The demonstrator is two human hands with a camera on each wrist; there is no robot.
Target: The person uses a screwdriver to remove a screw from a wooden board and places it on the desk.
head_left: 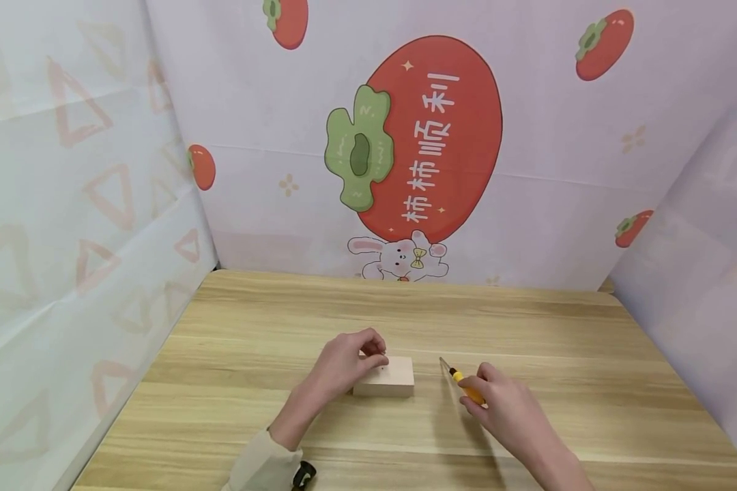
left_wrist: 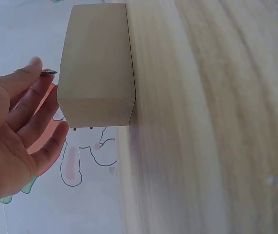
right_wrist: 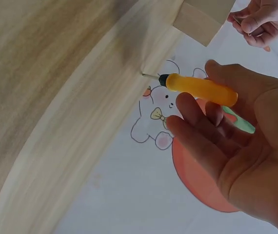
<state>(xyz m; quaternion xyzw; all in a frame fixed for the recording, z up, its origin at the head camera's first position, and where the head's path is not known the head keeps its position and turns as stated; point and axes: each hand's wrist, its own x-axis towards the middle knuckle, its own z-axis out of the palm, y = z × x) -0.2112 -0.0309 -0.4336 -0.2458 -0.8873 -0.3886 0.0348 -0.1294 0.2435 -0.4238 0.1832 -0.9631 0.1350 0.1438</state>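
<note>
A pale wooden block (head_left: 383, 389) lies on the table in front of my left hand (head_left: 339, 368). Between thumb and index finger this hand pinches a small dark screw (left_wrist: 49, 73), its threaded tip pointing at the block's top face. A small dark mark shows on that face in the head view, and two dark specks show past the block's edge in the left wrist view. To the right of the block, my right hand (head_left: 511, 409) holds a screwdriver (right_wrist: 197, 90) by its yellow handle. Its thin metal shaft points away toward the back left, apart from the block.
The wood-grain table (head_left: 528, 327) runs back to a white printed curtain (head_left: 546, 150) with persimmon and rabbit drawings. Another printed sheet (head_left: 31, 307) hangs along the left side. A black object (head_left: 304, 474) sits at the left sleeve's cuff.
</note>
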